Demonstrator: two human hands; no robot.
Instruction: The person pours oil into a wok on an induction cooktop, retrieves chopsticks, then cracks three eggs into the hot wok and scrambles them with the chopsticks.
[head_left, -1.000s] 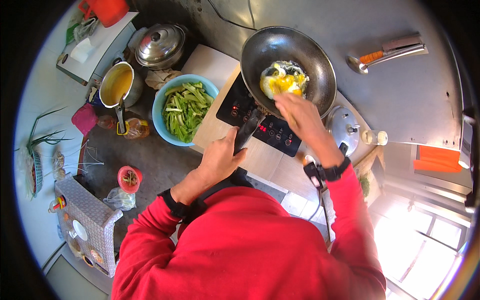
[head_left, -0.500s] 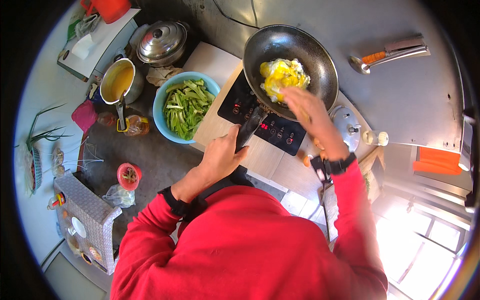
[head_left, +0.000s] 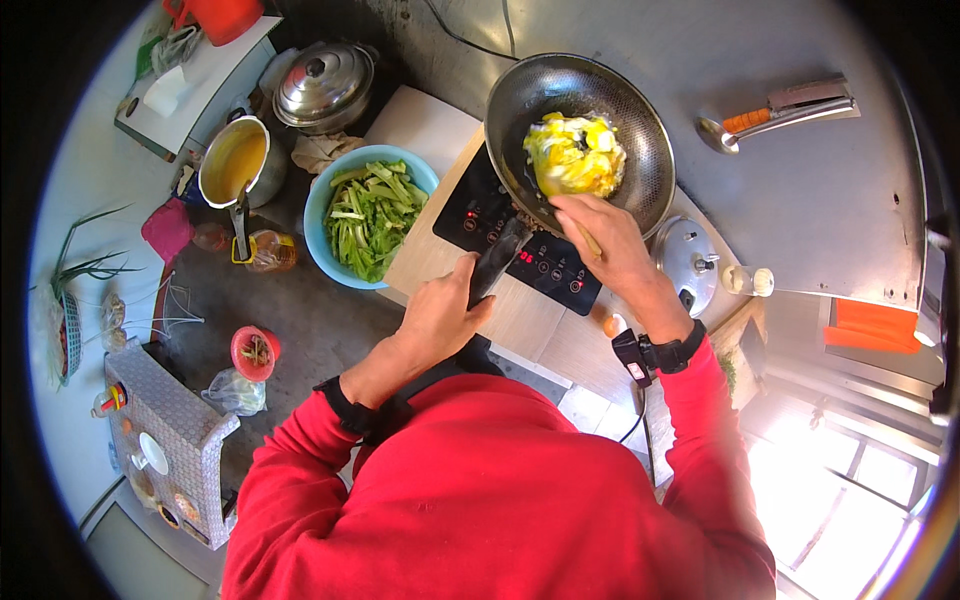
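Observation:
A dark wok [head_left: 640, 112] with a dimpled inner wall sits tilted on a black induction cooktop [head_left: 560, 272]. My left hand [head_left: 437, 315] is wrapped round its black handle [head_left: 497, 262]. Inside the wok lie partly set eggs [head_left: 575, 155], yellow and white. At the wok's near rim, my right hand [head_left: 610, 240] is closed on a thin wooden stick [head_left: 588, 238]. Only a short tan piece of the stick shows below the fingers. Its other end is hidden by the hand or lost against the eggs.
Left of the cooktop stands a blue basin [head_left: 314, 215] of cut greens [head_left: 372, 215]. Beyond it are a lidded steel pot [head_left: 322, 88] and a saucepan of yellow liquid [head_left: 240, 160]. A silver lid [head_left: 688, 265] lies right of the cooktop; a ladle [head_left: 720, 135] and an orange-handled cleaver [head_left: 745, 120] lie farther right.
My right hand has moved slightly down and left to the wok's near rim. The eggs have shifted right and spread into a rounder shape. My left hand stays on the handle.

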